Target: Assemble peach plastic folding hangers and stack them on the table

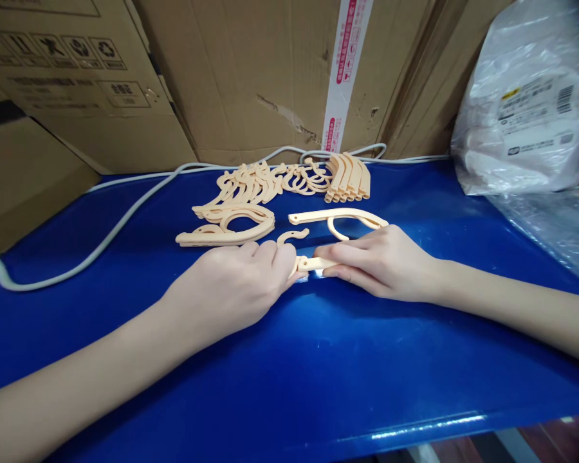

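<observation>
Both hands meet over the middle of the blue tabletop (pixel 289 360), fingers curled in and nearly closed. The right hand (pixel 383 265) pinches a cream plastic piece (pixel 314 263) between thumb and fingers, its pierced end pointing toward the left hand (pixel 246 278). The left hand is folded around the adjoining cream part, most of which its fingers hide. A small curved hook (pixel 293 235) shows just above the left knuckles; whether it joins the held piece I cannot tell. Just beyond the hands lie a stack of folded hangers (pixel 212 239), to the left, and a single long arm with a hook (pixel 335 214), to the right. Farther back sit a pile of curved pieces (pixel 258 184) and a neat row of arms (pixel 351 177), near a white cable (pixel 142 201)
</observation>
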`<action>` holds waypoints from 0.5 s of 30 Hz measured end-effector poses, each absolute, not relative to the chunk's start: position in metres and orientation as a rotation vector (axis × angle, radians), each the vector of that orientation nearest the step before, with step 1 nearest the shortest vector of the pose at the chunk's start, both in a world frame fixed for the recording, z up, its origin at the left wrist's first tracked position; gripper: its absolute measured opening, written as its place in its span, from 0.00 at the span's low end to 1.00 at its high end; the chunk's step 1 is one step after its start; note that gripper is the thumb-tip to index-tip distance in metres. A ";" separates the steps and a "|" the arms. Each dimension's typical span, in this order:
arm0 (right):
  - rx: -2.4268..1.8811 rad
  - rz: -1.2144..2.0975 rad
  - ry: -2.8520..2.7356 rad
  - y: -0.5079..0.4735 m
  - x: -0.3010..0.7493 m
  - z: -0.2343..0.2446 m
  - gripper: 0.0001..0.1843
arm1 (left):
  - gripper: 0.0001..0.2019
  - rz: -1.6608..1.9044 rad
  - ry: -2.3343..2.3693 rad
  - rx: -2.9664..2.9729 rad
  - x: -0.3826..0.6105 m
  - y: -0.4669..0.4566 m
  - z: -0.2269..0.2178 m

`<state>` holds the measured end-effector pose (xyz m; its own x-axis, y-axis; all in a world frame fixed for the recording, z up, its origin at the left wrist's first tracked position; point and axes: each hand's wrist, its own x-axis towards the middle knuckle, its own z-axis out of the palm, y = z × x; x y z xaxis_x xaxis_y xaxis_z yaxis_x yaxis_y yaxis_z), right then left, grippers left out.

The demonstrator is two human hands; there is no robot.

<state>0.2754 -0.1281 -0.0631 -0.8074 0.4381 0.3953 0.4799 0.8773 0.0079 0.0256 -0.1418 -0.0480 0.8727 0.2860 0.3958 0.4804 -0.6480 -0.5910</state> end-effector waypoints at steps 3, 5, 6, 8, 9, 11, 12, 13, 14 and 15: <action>-0.672 -0.083 -2.683 -0.127 0.276 -0.064 0.19 | 0.19 -0.299 -0.498 -2.282 0.025 -0.142 -0.046; -0.669 -0.029 -2.697 -0.126 0.277 -0.064 0.19 | 0.19 -0.299 -0.493 -2.267 0.025 -0.142 -0.046; -0.672 -0.004 -2.706 -0.126 0.277 -0.064 0.19 | 0.19 -0.302 -0.494 -2.261 0.025 -0.142 -0.046; -0.682 0.035 -2.721 -0.125 0.277 -0.064 0.19 | 0.19 -0.311 -0.499 -2.259 0.025 -0.142 -0.046; -0.686 0.047 -2.728 -0.125 0.278 -0.064 0.19 | 0.19 -0.319 -0.506 -2.262 0.026 -0.143 -0.046; -0.692 0.052 -2.739 -0.125 0.279 -0.064 0.19 | 0.18 -0.346 -0.516 -2.271 0.027 -0.144 -0.047; -0.691 0.045 -2.741 -0.125 0.279 -0.065 0.19 | 0.17 -0.363 -0.519 -2.277 0.028 -0.144 -0.047; -0.689 0.033 -2.742 -0.125 0.279 -0.065 0.19 | 0.17 -0.376 -0.522 -2.283 0.028 -0.144 -0.047; -0.685 0.019 -2.742 -0.125 0.280 -0.065 0.19 | 0.16 -0.386 -0.524 -2.290 0.029 -0.144 -0.047; -0.682 0.005 -2.742 -0.125 0.280 -0.065 0.19 | 0.16 -0.393 -0.523 -2.295 0.029 -0.144 -0.047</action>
